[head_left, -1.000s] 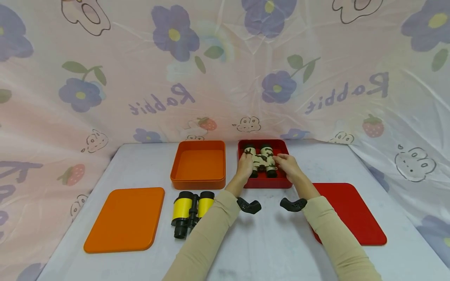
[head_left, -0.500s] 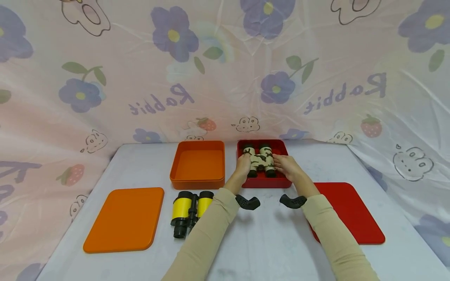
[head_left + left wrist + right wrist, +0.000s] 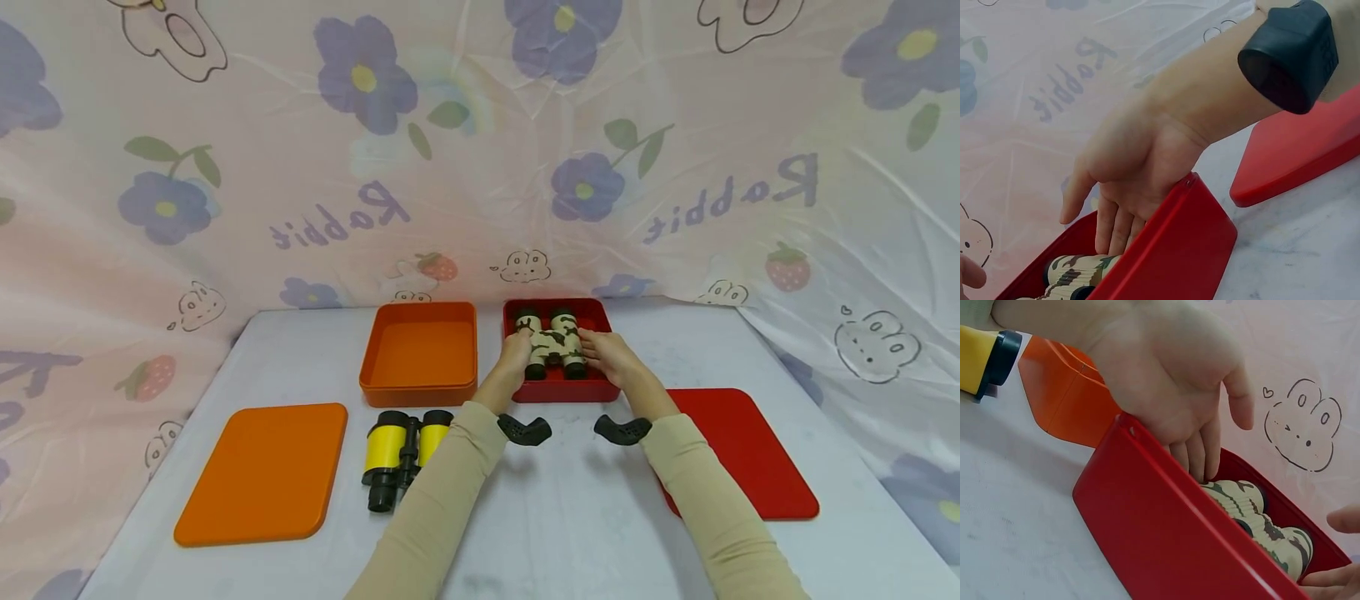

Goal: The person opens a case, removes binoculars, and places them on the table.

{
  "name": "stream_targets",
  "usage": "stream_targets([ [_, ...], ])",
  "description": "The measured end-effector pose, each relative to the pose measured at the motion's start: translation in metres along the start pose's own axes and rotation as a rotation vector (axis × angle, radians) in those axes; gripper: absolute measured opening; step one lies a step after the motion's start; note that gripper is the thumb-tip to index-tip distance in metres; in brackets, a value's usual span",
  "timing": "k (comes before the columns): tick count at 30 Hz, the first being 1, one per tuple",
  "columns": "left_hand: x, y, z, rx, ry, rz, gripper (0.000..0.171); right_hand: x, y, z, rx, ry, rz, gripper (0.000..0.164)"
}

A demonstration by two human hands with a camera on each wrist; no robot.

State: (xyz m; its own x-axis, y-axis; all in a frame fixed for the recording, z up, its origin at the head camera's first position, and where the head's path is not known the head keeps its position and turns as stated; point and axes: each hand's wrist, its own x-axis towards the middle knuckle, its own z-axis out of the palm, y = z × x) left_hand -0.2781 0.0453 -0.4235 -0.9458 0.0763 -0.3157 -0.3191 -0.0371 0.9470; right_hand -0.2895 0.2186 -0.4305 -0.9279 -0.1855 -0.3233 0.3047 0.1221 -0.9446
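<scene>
Camouflage-patterned binoculars (image 3: 553, 343) lie inside the red box (image 3: 564, 392) at the back of the table. My left hand (image 3: 513, 357) reaches over the box's left wall, its fingers straight down beside the binoculars. On the opposite side, my right hand (image 3: 612, 357) reaches in the same way, fingers extended next to the right barrel. In the left wrist view the right hand (image 3: 1141, 156) has its thumb free above the binoculars (image 3: 1075, 272). The right wrist view has the left hand (image 3: 1175, 381) with fingertips at the binoculars' near side; whether they touch is hard to tell.
An orange box (image 3: 420, 395) stands left of the red one. Yellow and black binoculars (image 3: 385, 450) lie in front of it, partly behind the left sleeve. An orange lid (image 3: 262, 475) lies at the left, a red lid (image 3: 750, 458) at the right under the right forearm.
The right hand's fingers have straightened and lowered along the binoculars' side. The left hand stays nearly in place. The whole head view has shifted slightly left.
</scene>
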Motion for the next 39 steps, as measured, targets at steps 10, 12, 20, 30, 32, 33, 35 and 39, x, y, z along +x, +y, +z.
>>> stream_targets([
  [10, 0.000, -0.002, 0.000, -0.044, 0.022, 0.021, 0.029, 0.000, 0.001, 0.002, -0.035, 0.033, 0.006, 0.065],
  [12, 0.000, -0.001, 0.001, -0.050, 0.020, 0.026, 0.034, -0.002, 0.000, 0.002, -0.047, 0.039, -0.004, 0.065],
  [20, -0.007, 0.004, 0.005, 0.031, 0.091, 0.032, 0.026, -0.008, -0.003, 0.004, -0.075, 0.083, -0.022, 0.064],
  [30, -0.009, 0.008, 0.005, 0.037, 0.079, 0.036, 0.045, -0.009, -0.005, 0.004, -0.100, 0.086, -0.048, 0.061],
  [32, -0.010, 0.008, 0.004, 0.026, 0.062, 0.037, 0.047, -0.009, -0.006, 0.004, -0.100, 0.089, -0.054, 0.060],
  [33, -0.011, 0.008, 0.004, 0.021, 0.059, 0.042, 0.048, -0.009, -0.006, 0.004, -0.100, 0.090, -0.058, 0.059],
  [35, -0.013, 0.009, 0.004, 0.009, 0.057, 0.055, 0.047, -0.010, -0.007, 0.005, -0.099, 0.098, -0.063, 0.059],
  [39, -0.014, 0.009, 0.004, -0.004, 0.066, 0.096, 0.040, -0.013, -0.008, 0.005, -0.106, 0.131, -0.067, 0.058],
])
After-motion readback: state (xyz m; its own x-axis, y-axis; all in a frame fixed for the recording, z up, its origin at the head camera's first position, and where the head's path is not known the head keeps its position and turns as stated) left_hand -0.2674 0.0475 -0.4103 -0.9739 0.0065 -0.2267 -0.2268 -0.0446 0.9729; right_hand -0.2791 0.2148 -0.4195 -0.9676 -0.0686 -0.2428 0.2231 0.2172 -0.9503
